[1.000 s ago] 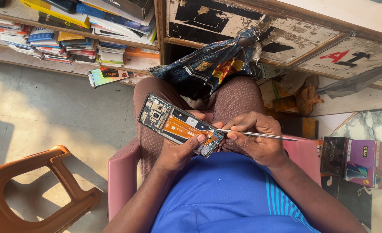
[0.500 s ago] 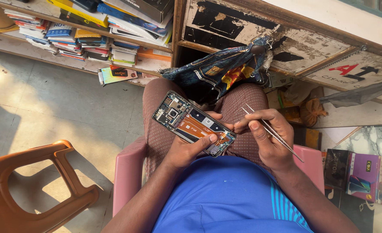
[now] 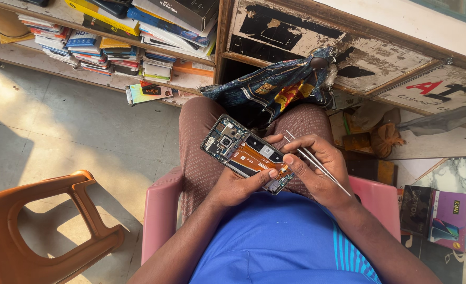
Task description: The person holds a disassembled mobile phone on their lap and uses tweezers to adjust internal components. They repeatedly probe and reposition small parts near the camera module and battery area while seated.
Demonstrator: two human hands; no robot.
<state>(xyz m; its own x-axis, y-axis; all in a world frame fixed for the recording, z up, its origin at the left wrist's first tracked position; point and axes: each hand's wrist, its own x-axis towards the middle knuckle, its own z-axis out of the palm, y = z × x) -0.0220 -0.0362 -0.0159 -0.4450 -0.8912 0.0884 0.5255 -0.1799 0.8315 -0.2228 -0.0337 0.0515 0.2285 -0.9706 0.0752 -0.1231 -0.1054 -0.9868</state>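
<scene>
An opened phone (image 3: 246, 153) with its back cover off shows circuit boards, a camera module and an orange panel. It lies over my lap. My left hand (image 3: 240, 183) grips its near end, thumb pressed on the lower edge. My right hand (image 3: 317, 167) touches the phone's near right corner with a fingertip and holds thin metal tweezers (image 3: 317, 164), whose tips point up and away from the phone.
I sit on a pink plastic chair (image 3: 159, 215). An orange plastic chair (image 3: 38, 221) stands at the left. A patterned cloth bundle (image 3: 275, 89) lies past my knees. Shelves with stacked books and boxes (image 3: 112, 47) run along the top. Boxed items (image 3: 448, 215) sit at the right.
The tweezers have swung from lying flat and pointing right to pointing up and left in my right hand. My right fingertip now rests on the phone's near corner. The view shifted slightly.
</scene>
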